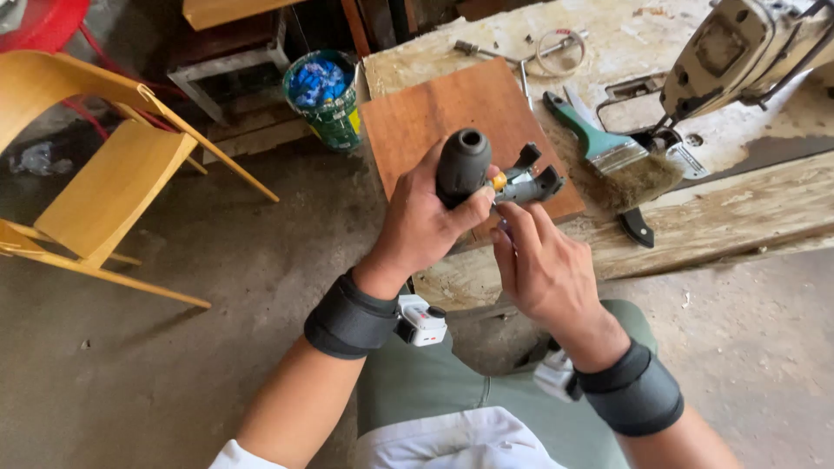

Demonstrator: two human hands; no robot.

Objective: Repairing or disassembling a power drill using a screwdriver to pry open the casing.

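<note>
Left hand (421, 221) is wrapping fully closed around the black rubbery cylindrical grip of a small power tool (486, 174), thumb pressing along the side. The tool has a dark grey plastic body, round socket hole in the end of the grip, and an orange-yellow part at the neck. It is being held in the air above the near edge of the table (738, 208), over the front edge of the wood panel (426, 117).

Right hand (543, 260) is sitting half-curled just below the tool's head, fingertips (512, 217) pinching near the orange part; cannot tell whether they are gripping something small or only touching it. Both wrists are wearing black padded bands with small white devices.

The table is rough, weathered timber with flaking pale paint. The wood panel is flat, reddish-brown, smooth, lying at the table's left end. Right of it a paintbrush (617, 152) is lying with a green handle, metal ferrule and frayed tan bristles. At the far right corner a cream-coloured machine (738, 52) with a worn metal housing is standing. Along the far edge, a metal rod tool (486, 54) and a loop of wire (560, 52).

Off the table's left end, on the concrete floor: a green bucket (326, 100) holding blue scraps, and a bent-plywood chair (104, 165). Nothing is blocking the hands.
</note>
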